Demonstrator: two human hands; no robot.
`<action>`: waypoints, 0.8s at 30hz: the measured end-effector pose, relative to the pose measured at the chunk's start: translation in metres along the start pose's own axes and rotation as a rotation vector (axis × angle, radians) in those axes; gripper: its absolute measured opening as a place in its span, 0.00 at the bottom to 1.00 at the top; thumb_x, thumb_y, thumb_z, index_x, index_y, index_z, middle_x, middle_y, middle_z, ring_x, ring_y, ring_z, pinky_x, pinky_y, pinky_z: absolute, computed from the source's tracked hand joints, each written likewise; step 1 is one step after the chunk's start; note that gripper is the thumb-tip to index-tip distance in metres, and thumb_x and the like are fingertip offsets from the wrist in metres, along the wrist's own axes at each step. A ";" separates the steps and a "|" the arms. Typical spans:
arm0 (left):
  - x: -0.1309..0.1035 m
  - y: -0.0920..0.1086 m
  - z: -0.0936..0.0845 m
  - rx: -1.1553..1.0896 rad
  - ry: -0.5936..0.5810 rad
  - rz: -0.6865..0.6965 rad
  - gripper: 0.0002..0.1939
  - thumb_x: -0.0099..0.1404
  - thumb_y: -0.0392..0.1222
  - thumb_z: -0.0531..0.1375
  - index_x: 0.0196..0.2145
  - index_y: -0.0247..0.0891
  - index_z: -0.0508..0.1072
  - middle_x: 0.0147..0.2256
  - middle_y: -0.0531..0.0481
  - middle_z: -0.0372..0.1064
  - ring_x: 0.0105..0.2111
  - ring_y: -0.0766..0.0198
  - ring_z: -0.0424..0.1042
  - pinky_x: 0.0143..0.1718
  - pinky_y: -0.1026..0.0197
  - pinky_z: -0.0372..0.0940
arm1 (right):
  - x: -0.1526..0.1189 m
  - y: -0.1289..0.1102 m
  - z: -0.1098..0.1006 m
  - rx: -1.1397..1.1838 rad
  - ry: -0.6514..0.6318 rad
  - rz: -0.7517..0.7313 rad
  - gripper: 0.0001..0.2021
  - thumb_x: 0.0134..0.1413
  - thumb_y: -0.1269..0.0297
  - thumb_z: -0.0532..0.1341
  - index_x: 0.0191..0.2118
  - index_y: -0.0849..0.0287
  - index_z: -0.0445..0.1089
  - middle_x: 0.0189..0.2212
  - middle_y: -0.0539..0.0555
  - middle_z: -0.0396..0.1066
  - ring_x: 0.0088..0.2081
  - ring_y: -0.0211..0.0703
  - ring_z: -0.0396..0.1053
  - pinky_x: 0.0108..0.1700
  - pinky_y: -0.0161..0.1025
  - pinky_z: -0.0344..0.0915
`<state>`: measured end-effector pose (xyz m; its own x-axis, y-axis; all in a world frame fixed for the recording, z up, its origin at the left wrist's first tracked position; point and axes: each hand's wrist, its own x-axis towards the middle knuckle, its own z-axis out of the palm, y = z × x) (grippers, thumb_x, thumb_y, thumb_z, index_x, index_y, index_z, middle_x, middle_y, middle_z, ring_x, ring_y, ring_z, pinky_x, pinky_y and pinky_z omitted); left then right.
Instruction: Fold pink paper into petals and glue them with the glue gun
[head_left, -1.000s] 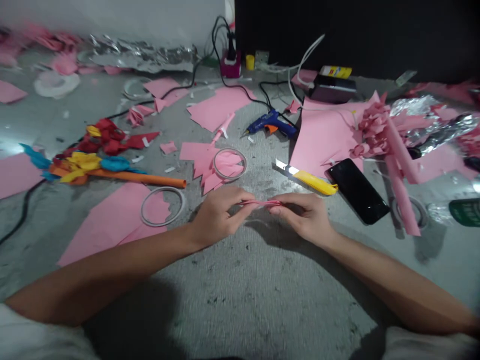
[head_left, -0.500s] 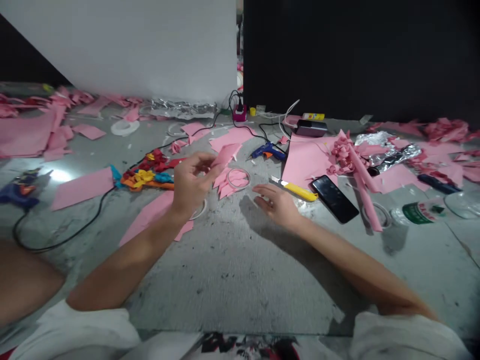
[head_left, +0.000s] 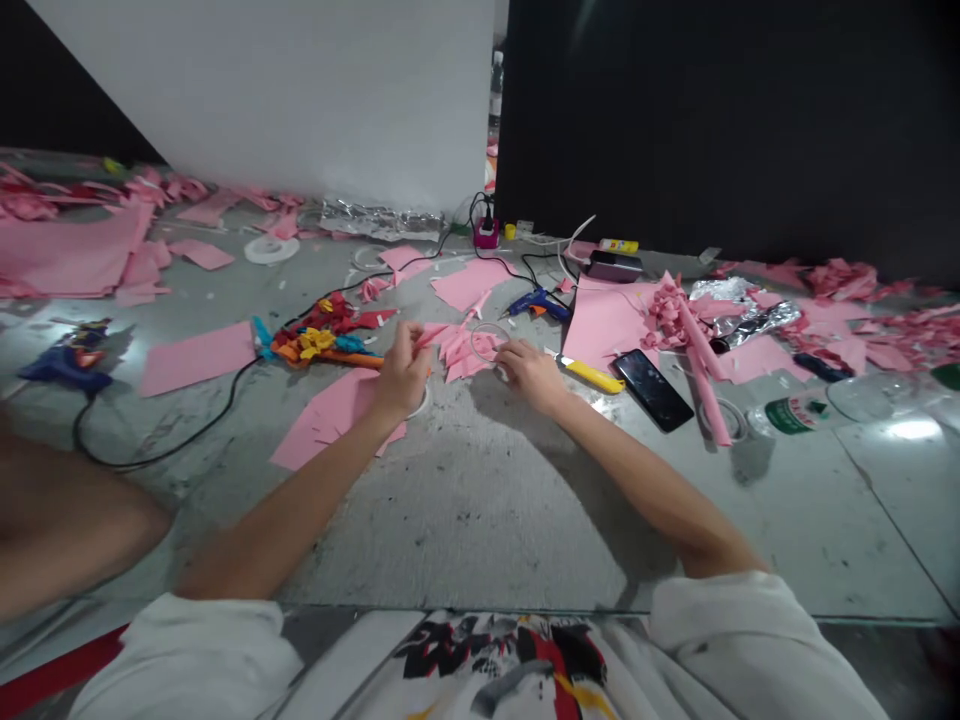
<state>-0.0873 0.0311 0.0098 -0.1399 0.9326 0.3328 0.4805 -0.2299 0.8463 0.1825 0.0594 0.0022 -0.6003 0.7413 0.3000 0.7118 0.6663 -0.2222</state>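
My left hand (head_left: 405, 372) is closed on a small pink paper piece (head_left: 435, 332), low over the table just left of a pile of cut pink pieces (head_left: 463, 362). A thin pale ring (head_left: 487, 330) lies on the right part of that pile. At the ring's right edge is my right hand (head_left: 531, 370), its fingers bent and pressed together; whether they grip the ring or a paper piece is hidden. Just right of this hand lies a yellow cutter (head_left: 589, 375) with its blade out.
A phone (head_left: 652, 390), a blue glue gun (head_left: 540, 304) and a bottle (head_left: 806, 410) are on the right. Colourful paper flowers (head_left: 319, 343), another glue gun (head_left: 71, 362) and its cable are on the left. Another person's bare limb (head_left: 67, 525) reaches in at lower left.
My left hand has lowered the pink piece to the table beside the pile. My right hand has moved left to the ring's edge. The whole view has shifted slightly.
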 end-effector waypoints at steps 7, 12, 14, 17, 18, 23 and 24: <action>0.014 0.008 0.019 0.376 -0.355 0.221 0.34 0.66 0.57 0.72 0.62 0.39 0.70 0.61 0.35 0.72 0.63 0.40 0.69 0.66 0.42 0.62 | -0.060 0.002 -0.023 -0.058 0.098 0.126 0.14 0.74 0.73 0.55 0.49 0.60 0.79 0.49 0.63 0.80 0.50 0.54 0.75 0.49 0.47 0.70; 0.008 0.010 0.034 0.574 -0.463 0.287 0.31 0.70 0.56 0.69 0.62 0.35 0.71 0.61 0.29 0.68 0.63 0.35 0.67 0.65 0.37 0.61 | -0.093 0.002 -0.021 -0.098 0.125 0.179 0.14 0.75 0.71 0.55 0.48 0.60 0.80 0.47 0.63 0.81 0.48 0.56 0.76 0.50 0.48 0.72; 0.008 0.012 0.037 0.628 -0.476 0.298 0.25 0.74 0.53 0.65 0.61 0.34 0.72 0.59 0.29 0.68 0.62 0.36 0.67 0.63 0.37 0.62 | -0.097 0.003 -0.018 -0.106 0.135 0.190 0.15 0.75 0.71 0.55 0.49 0.60 0.80 0.47 0.63 0.81 0.48 0.56 0.76 0.49 0.48 0.72; 0.007 0.016 0.041 0.670 -0.496 0.330 0.19 0.77 0.49 0.60 0.59 0.35 0.74 0.59 0.30 0.69 0.62 0.37 0.68 0.63 0.38 0.63 | -0.099 0.005 -0.014 -0.102 0.138 0.177 0.15 0.75 0.70 0.55 0.49 0.60 0.80 0.48 0.63 0.81 0.48 0.55 0.76 0.49 0.47 0.72; 0.006 0.017 0.042 0.674 -0.498 0.344 0.18 0.78 0.48 0.60 0.59 0.36 0.74 0.61 0.30 0.68 0.63 0.37 0.67 0.64 0.38 0.63 | -0.099 0.005 -0.013 -0.099 0.135 0.166 0.14 0.75 0.70 0.55 0.49 0.59 0.80 0.49 0.62 0.81 0.48 0.54 0.76 0.49 0.47 0.72; 0.003 0.015 0.052 0.663 -0.442 0.329 0.30 0.76 0.54 0.62 0.67 0.34 0.67 0.75 0.27 0.53 0.75 0.37 0.53 0.73 0.39 0.54 | -0.102 0.005 -0.012 -0.081 0.107 0.087 0.15 0.76 0.68 0.55 0.54 0.60 0.79 0.49 0.61 0.81 0.49 0.53 0.75 0.47 0.45 0.70; 0.004 0.014 0.055 0.659 -0.431 0.312 0.33 0.76 0.55 0.63 0.69 0.34 0.64 0.74 0.28 0.55 0.75 0.38 0.54 0.73 0.40 0.54 | -0.103 0.006 -0.012 -0.075 0.102 0.073 0.15 0.76 0.68 0.56 0.55 0.61 0.79 0.49 0.61 0.81 0.49 0.53 0.75 0.47 0.45 0.70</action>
<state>-0.0339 0.0467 -0.0003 0.3612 0.9085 0.2102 0.8676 -0.4100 0.2814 0.2525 -0.0139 -0.0188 -0.5086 0.7732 0.3788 0.7797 0.6002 -0.1784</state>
